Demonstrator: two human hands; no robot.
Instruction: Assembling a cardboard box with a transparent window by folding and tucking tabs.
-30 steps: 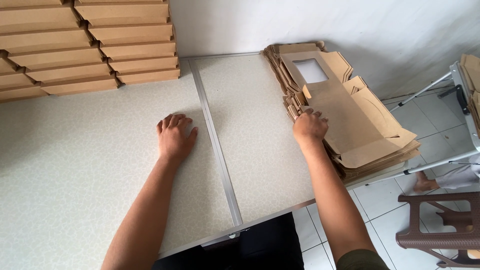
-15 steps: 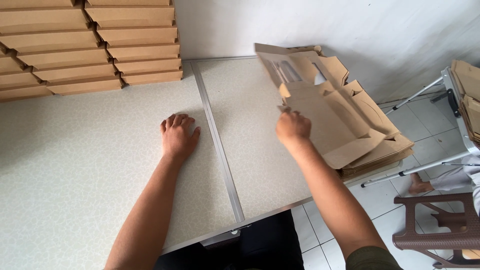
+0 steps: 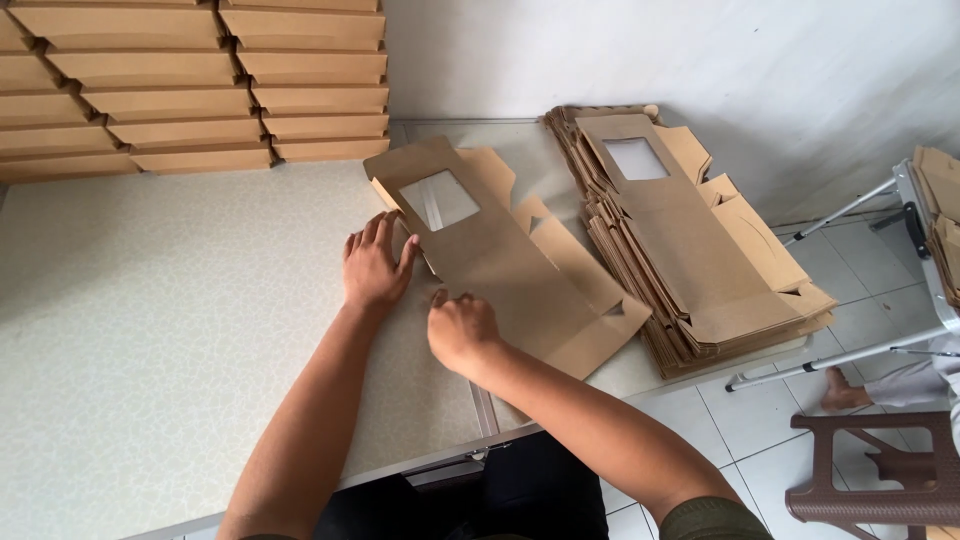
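The pale speckled tabletop (image 3: pixel 150 330) fills most of the view, with a metal seam running down its right part. Along its far edge stand two stacked columns of folded brown cardboard boxes (image 3: pixel 200 85), closed and laid flat one on another; what is inside them cannot be seen. At the table's right end lies a thick pile of flat brown cardboard box blanks (image 3: pixel 700 260), the top one showing a clear rectangular window.

One flat brown cardboard box blank with a clear window (image 3: pixel 510 265) lies apart from that pile, slanted across the table's seam, its window end towards the stacked boxes and its flaps spread out flat.

The left hand (image 3: pixel 375 265) lies open, palm down, fingers slightly spread, pressing on the left edge of this blank just below the window. The right hand (image 3: pixel 460 330) is loosely curled, fingers bent, and its fingertips touch the blank's near edge; whether they pinch the card or only push on it cannot be told.

On the tiled floor to the right stands a dark brown plastic stool (image 3: pixel 880 470).
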